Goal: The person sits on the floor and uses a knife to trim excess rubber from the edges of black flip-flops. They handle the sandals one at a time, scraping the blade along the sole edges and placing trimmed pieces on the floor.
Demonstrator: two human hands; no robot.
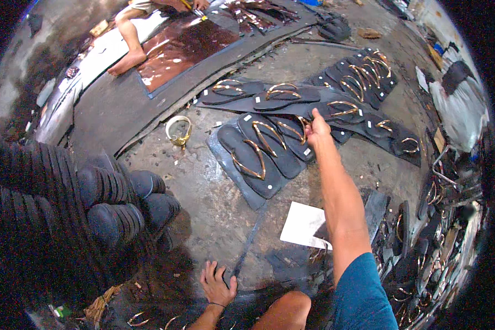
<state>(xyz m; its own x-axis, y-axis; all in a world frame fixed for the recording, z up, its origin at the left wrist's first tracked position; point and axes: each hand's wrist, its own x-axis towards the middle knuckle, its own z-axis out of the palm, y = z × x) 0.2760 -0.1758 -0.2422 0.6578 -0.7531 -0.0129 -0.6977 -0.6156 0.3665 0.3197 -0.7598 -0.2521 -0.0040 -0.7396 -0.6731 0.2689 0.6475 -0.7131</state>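
My right arm reaches far forward, and my right hand (318, 130) is closed at the gold strap of a black flip-flop (289, 136); its fingertips are partly hidden. That flip-flop lies beside two more black flip-flops with gold straps, a middle one (263, 136) and a left one (242, 159), on a dark flat sheet (221, 147). Near the lower edge my left hand (219, 284) rests palm down on the floor, fingers spread, holding nothing. Just beyond my right hand, another gold-strapped flip-flop (341, 111) lies on a long dark strip.
Tall stacks of black soles (113, 220) stand at the left. A white sheet (304, 225) lies by my right forearm, and a roll of tape (178, 131) sits farther left. At the top left, another person's bare foot (128, 61) is beside a shiny brown sheet (187, 47).
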